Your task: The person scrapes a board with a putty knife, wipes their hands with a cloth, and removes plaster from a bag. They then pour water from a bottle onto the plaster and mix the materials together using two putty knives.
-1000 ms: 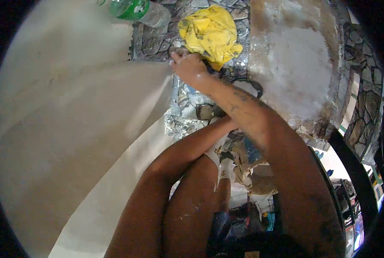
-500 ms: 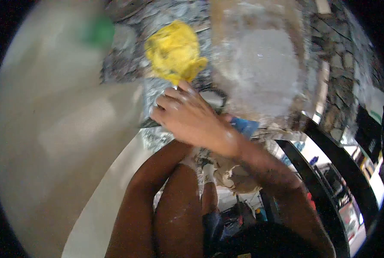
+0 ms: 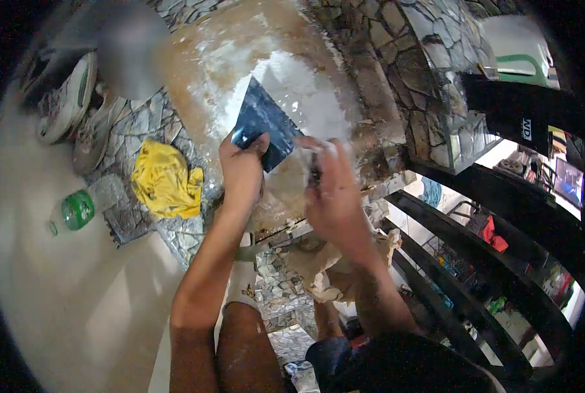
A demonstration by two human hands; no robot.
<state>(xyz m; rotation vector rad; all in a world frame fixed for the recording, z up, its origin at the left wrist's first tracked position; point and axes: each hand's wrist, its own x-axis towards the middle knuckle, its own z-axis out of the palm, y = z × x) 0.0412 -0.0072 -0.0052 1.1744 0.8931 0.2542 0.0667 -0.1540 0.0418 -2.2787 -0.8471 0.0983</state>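
Note:
My left hand [image 3: 242, 171] grips a thin, flat dark-blue spreader [image 3: 266, 124] by its near corner, thumb on top. The spreader is tilted above a brown board [image 3: 197, 85] smeared with white paste [image 3: 318, 98]. My right hand [image 3: 337, 193] is at the spreader's right edge, blurred by motion, its fingers curled around a dark, narrow thing I cannot make out. A crumpled yellow cloth [image 3: 164, 178] with dark stains lies left of my left hand, on the stone-patterned surface.
A clear bottle with a green label [image 3: 77, 209] lies at the left, near a pair of worn shoes [image 3: 69, 105]. Black slats [image 3: 463, 242] run down the right side, with household items below. Crumpled brown paper [image 3: 328, 268] sits beneath my right forearm.
My right hand has moved from beside the yellow cloth to the spreader's edge. My left hand has come into view, raising the spreader over the board. The view has shifted.

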